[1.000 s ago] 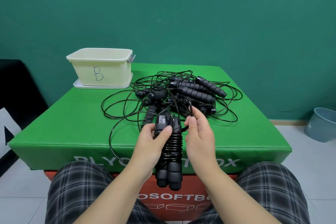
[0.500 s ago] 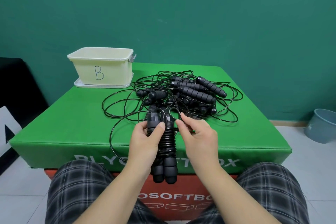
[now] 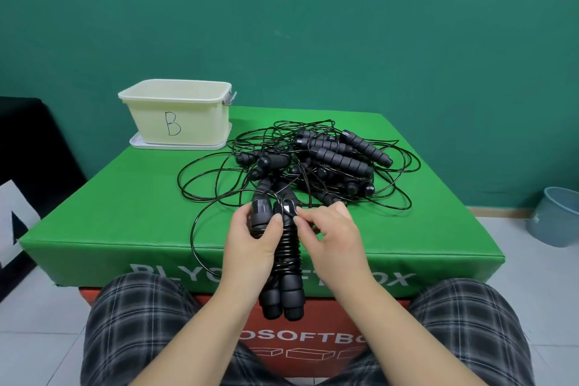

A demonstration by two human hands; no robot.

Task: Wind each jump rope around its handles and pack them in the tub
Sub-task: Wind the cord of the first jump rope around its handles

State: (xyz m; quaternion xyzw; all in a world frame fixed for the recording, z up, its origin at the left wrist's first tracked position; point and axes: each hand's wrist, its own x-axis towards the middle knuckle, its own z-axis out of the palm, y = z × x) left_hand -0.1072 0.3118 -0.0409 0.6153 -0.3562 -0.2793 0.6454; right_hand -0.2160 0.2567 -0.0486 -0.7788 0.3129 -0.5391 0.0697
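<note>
**Head camera — me:** I'm looking down at my two hands over the near edge of the green box point(image 3: 125, 222). My left hand point(image 3: 250, 247) is wrapped around the paired handles point(image 3: 283, 263), thumb across the front, fingers curled behind. The pair lies nearly straight toward me, cap ends up by my fingertips and butt ends hanging past the box edge toward my lap.

**Partner:** And the right?

**Me:** My right hand point(image 3: 332, 238) is just beside the cap ends, thumb and forefinger pinched on the thin black cord point(image 3: 289, 202) where it loops over the tops. The other fingers are curled loosely under. The coils already cover the middle of the handles, so I judge this rope is close to wound and I'm dealing with the last bit.

**Partner:** Where does the slack run?

**Me:** One loose loop point(image 3: 195, 238) swings out to my left and down over the box edge. Whether it belongs to this rope or the heap, I cannot tell.

**Partner:** And the rest?

**Me:** The tangled pile of ropes point(image 3: 329, 160) sits just beyond my hands, middle of the box. The tub point(image 3: 178, 122), marked B, stands at the far left corner, well apart from the bundle and nearer my left hand, so that hand looks the natural one to carry it over.
</note>
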